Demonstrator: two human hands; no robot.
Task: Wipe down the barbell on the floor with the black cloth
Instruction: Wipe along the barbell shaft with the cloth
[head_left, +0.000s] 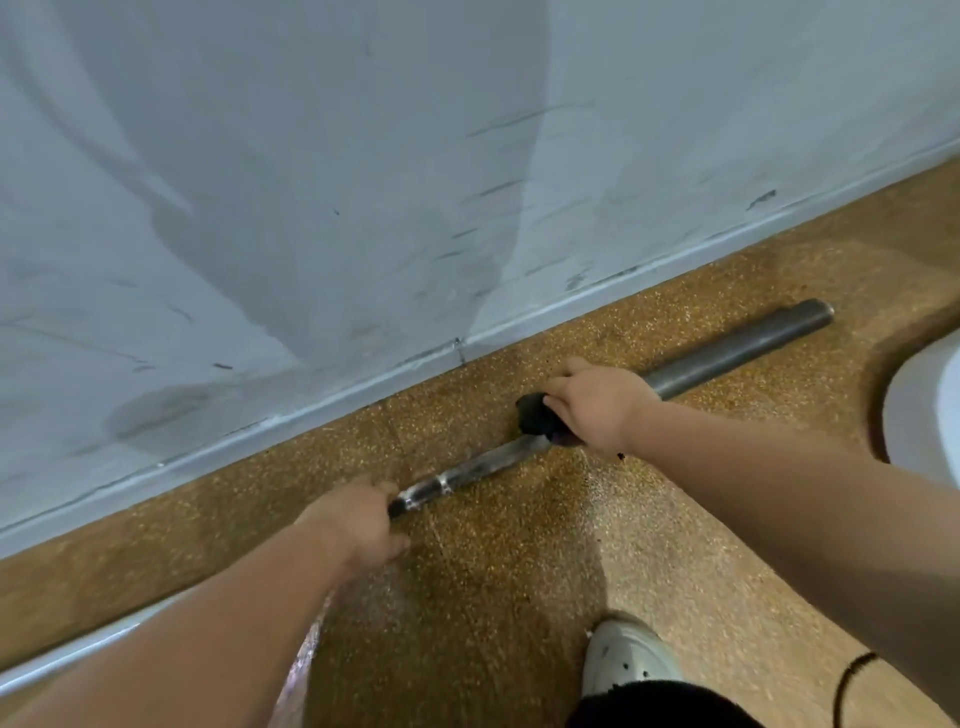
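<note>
Speckled floor (519, 561), round steel barbell (475, 469), bunched black cloth (535, 415)

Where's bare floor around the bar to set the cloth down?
Widest: floor between barbell, left hand and shoe. Also a narrow strip between barbell and wall. Crowded mid-bar, where the right hand holds the black cloth.

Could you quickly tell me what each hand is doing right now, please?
Left hand: closed round the bar.
Right hand: gripping the cloth against the bar.
</note>
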